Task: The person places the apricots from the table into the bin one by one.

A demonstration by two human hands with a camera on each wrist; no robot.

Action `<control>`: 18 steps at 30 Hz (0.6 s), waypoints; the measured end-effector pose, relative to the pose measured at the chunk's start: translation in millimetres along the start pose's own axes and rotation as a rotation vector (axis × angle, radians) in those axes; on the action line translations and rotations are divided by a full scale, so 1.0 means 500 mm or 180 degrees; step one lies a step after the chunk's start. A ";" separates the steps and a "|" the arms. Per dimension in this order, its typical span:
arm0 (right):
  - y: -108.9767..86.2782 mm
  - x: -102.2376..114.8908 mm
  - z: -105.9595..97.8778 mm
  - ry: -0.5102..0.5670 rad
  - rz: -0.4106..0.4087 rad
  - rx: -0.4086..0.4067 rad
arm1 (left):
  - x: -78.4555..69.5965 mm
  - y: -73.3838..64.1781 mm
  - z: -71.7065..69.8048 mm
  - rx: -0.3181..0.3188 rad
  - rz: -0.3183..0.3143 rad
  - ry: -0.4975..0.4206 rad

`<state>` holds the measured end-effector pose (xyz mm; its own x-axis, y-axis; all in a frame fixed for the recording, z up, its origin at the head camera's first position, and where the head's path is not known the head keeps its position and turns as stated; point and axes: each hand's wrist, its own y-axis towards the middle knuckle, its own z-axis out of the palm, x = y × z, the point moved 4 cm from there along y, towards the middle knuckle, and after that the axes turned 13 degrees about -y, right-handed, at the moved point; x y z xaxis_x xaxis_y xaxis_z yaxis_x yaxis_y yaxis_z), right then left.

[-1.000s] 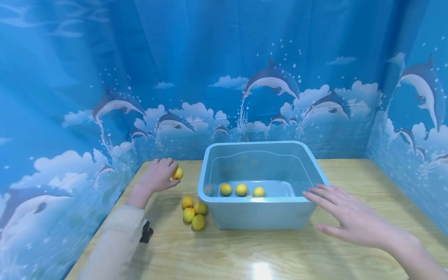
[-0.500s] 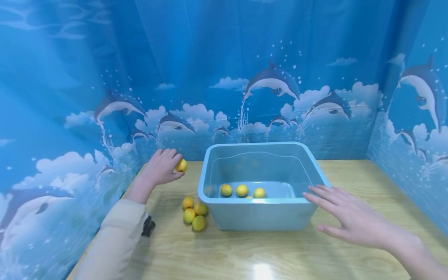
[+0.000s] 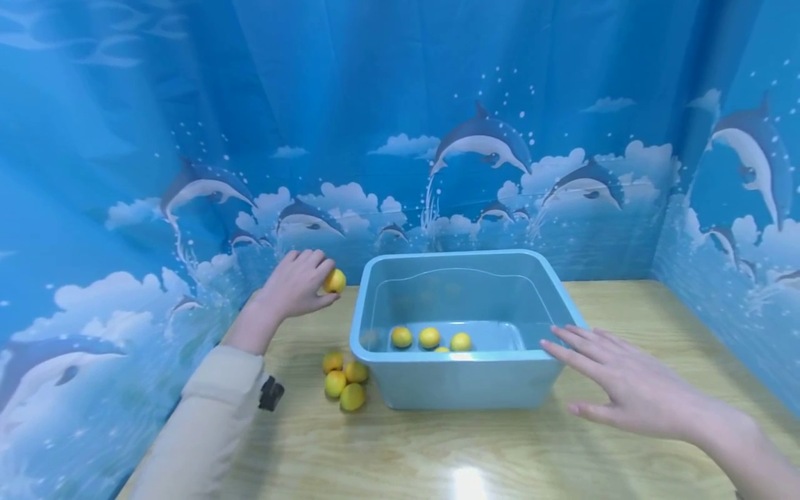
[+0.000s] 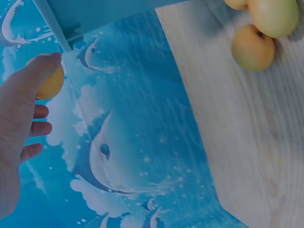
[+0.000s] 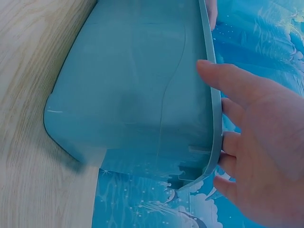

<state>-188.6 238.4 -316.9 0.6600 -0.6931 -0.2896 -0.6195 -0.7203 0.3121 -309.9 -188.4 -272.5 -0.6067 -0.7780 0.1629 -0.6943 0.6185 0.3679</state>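
My left hand (image 3: 298,283) pinches a small round yellow-orange fruit (image 3: 335,281) between thumb and fingers, raised left of the tub's back-left corner. In the left wrist view, the thumb lies across this fruit (image 4: 51,84). The light-blue plastic tub (image 3: 462,382) stands upright on the table, with several such fruits (image 3: 429,338) on its floor, partly hidden by the front wall. My right hand (image 3: 631,382) rests at the tub's front-right corner, fingers extended over the rim. In the right wrist view, the right fingertips (image 5: 230,142) are right at the rim.
Several more yellow-orange fruits (image 3: 335,384) lie clustered on the wooden table (image 3: 400,458), left of the tub. A small black object (image 3: 271,394) shows by the left sleeve (image 3: 219,389). A blue dolphin-print curtain (image 3: 350,104) encloses the table at the back and sides.
My left hand has risen and moved to the right with its fruit, closer to the tub. The right hand stays at the tub's corner, and the other fruits have not moved.
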 end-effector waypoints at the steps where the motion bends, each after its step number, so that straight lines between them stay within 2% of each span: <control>1: 0.000 0.000 0.000 -0.0007 -0.0010 -0.0009 | -0.002 0.004 -0.002 -0.0014 0.0013 0.0001; 10: -0.001 -0.001 -0.001 0.0014 -0.0017 -0.0009 | -0.026 0.038 -0.027 -0.0088 0.0156 -0.0065; 18: -0.001 -0.001 0.001 0.0097 0.0041 0.0088 | -0.044 0.067 -0.038 0.0024 0.0227 -0.0081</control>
<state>-188.7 238.9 -317.2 0.6643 -0.7016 -0.2579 -0.6393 -0.7121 0.2903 -312.2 -152.7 -246.4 -0.6644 -0.7289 0.1651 -0.6517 0.6732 0.3493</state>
